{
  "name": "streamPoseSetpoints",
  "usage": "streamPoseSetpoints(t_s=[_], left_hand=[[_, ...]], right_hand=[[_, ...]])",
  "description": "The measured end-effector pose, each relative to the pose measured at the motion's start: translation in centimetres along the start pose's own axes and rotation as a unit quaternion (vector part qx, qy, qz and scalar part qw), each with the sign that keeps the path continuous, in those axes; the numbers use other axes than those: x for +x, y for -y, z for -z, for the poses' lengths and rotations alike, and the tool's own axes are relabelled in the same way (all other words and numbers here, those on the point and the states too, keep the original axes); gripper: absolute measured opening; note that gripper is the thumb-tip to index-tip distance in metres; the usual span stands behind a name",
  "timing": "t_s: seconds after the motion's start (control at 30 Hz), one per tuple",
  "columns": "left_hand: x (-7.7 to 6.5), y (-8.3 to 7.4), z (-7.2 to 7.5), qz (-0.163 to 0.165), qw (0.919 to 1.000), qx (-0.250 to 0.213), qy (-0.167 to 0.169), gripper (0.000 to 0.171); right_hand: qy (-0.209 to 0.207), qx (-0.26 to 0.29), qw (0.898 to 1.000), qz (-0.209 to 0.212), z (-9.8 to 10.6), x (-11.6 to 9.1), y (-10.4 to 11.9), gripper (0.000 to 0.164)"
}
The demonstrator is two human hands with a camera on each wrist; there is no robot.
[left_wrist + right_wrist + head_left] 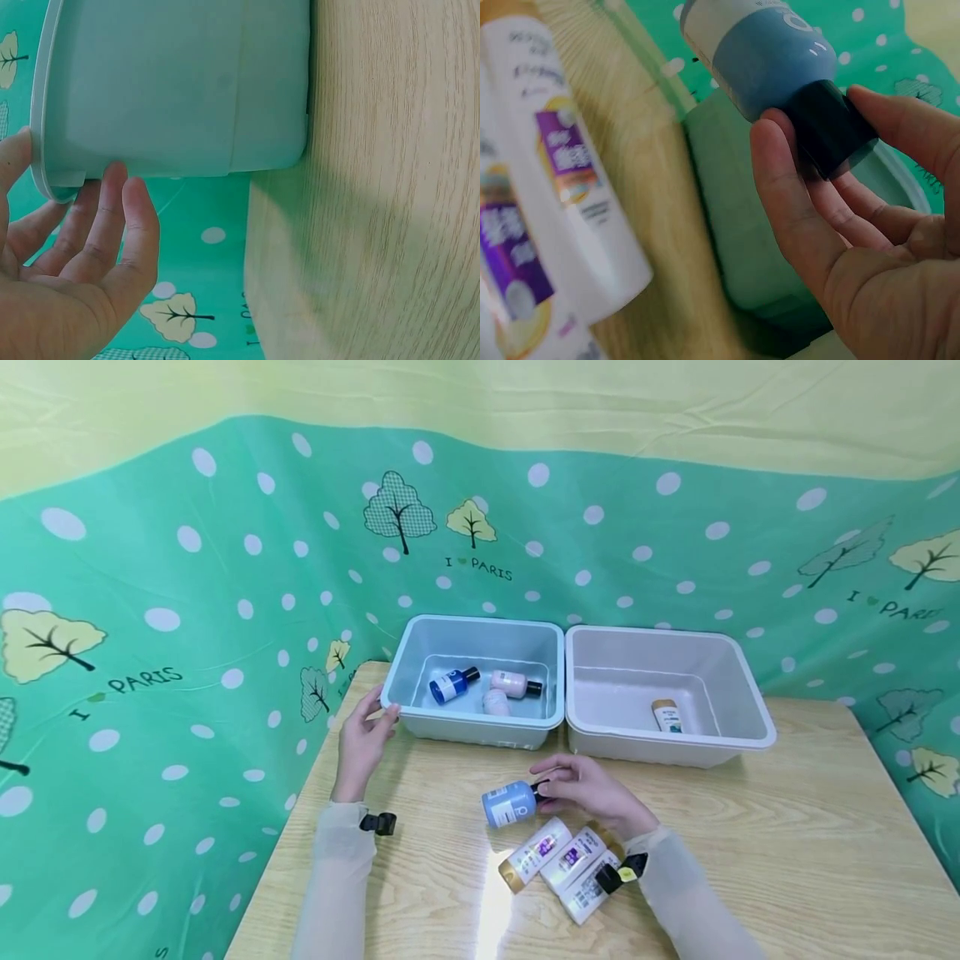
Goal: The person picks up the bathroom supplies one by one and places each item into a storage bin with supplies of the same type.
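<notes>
Light blue bottle (510,803): white label (513,812), black cap (836,124); on its side, pinched by the cap in the right hand (592,789), base pointing left; in front of the pale blue bin (472,727);
Pale blue bin: open-topped, rectangular with rounded corners; upright; left hand (363,743) at its near left corner.

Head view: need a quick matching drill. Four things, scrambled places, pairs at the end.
Things
1. light-blue bottle
2. dark-blue bottle
3. left grip
4. three white bottles

Places
A. lying together on the table
B. inside the blue bin
C. black cap in the right grip
D. touching the blue bin's rim

Pairs: 1-C, 2-B, 3-D, 4-A
</notes>
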State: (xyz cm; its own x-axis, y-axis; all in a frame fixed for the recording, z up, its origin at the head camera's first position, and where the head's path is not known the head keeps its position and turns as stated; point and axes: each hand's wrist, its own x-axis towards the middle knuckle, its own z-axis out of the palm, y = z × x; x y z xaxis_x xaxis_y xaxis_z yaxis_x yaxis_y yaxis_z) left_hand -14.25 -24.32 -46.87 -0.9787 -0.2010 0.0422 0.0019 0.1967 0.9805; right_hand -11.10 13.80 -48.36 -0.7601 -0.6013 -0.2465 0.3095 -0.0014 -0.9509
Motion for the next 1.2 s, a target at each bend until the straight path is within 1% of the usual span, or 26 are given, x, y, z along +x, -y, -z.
streamPoseSetpoints(t_s=[0.3, 0.57, 0.73, 0.87, 1.0, 1.13, 1.2], left_hand=[[0.2, 0.4, -0.1, -0.001, 0.9999, -0.003, -0.01, 0.062], [0.1, 0.5, -0.1, -0.01, 0.9999, 0.004, -0.011, 0.064], [0.1, 0.5, -0.1, -0.009, 0.9999, 0.003, -0.009, 0.065], [0.1, 0.5, -0.1, -0.006, 0.9999, 0.006, -0.013, 0.065], [0.1, 0.4, -0.1, -0.005, 0.9999, 0.005, -0.014, 0.065], [0.1, 0.4, 0.0, -0.009, 0.9999, 0.004, -0.012, 0.064], [-0.2, -0.3, 0.0, -0.003, 0.9999, 0.005, -0.008, 0.061]], right_hand=[[-0.037, 0.068, 0.997, 0.031, -0.7, -0.7, 2.2, 0.048], [-0.054, 0.081, 0.993, 0.071, -0.9, -0.7, 4.0, 0.044], [-0.072, 0.094, 0.99, 0.077, -0.9, -0.3, 5.7, 0.045], [-0.082, 0.103, 0.988, 0.075, -0.7, 0.4, 7.4, 0.048], [-0.09, 0.119, 0.986, 0.068, -0.4, 1.6, 9.5, 0.048], [-0.096, 0.12, 0.986, 0.061, -0.1, 3.3, 11.6, 0.049], [-0.099, 0.125, 0.985, 0.064, 0.1, 4.4, 12.7, 0.045]])
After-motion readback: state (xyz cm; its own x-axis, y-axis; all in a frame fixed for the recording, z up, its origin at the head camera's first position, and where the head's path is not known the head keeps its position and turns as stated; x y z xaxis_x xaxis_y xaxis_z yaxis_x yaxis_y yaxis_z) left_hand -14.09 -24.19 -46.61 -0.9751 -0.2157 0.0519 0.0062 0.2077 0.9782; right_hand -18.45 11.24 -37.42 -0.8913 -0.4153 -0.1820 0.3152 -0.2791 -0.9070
